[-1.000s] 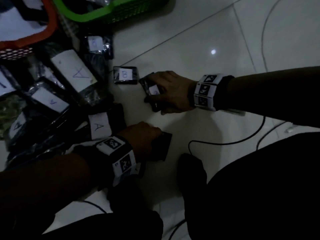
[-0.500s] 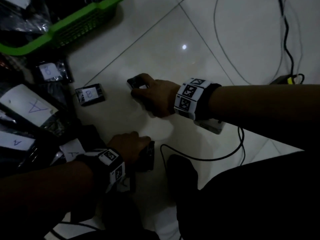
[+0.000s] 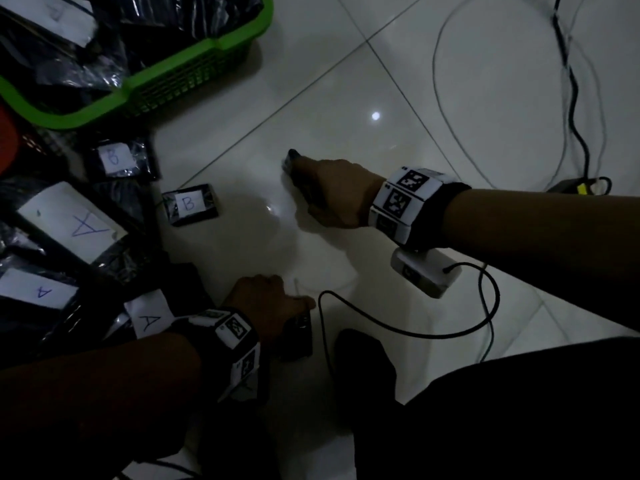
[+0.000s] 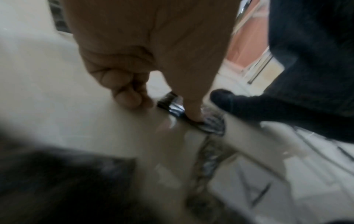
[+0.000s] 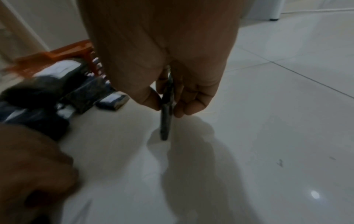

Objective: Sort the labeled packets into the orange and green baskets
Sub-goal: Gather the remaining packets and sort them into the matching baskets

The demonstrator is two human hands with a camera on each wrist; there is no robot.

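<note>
My right hand [image 3: 304, 174] pinches a small thin dark packet [image 3: 292, 158] between thumb and fingers. In the right wrist view the small packet [image 5: 165, 125] hangs edge-on a little above the floor, below my right hand [image 5: 167, 109]. My left hand [image 3: 277, 303] rests low on another dark packet [image 3: 298, 339] that lies flat on the tiles. In the left wrist view its thumb [image 4: 192, 109] presses on this flat packet [image 4: 212, 123], with the other fingers curled at its edge. The green basket [image 3: 194, 64] stands at top left and the orange basket [image 3: 7, 140] at the left edge.
Loose packets lie at left: two marked B [image 3: 189, 204] [image 3: 113, 158] and three marked A [image 3: 81, 226] [image 3: 41, 291] [image 3: 149, 321]. Cables [image 3: 408, 332] run over the white tiles at right. My dark-clad knee [image 3: 485, 410] fills the lower right.
My right hand has lifted its small packet off the floor and carried it right, away from the B packet, turning it edge-on. The left hand stays on its packet.
</note>
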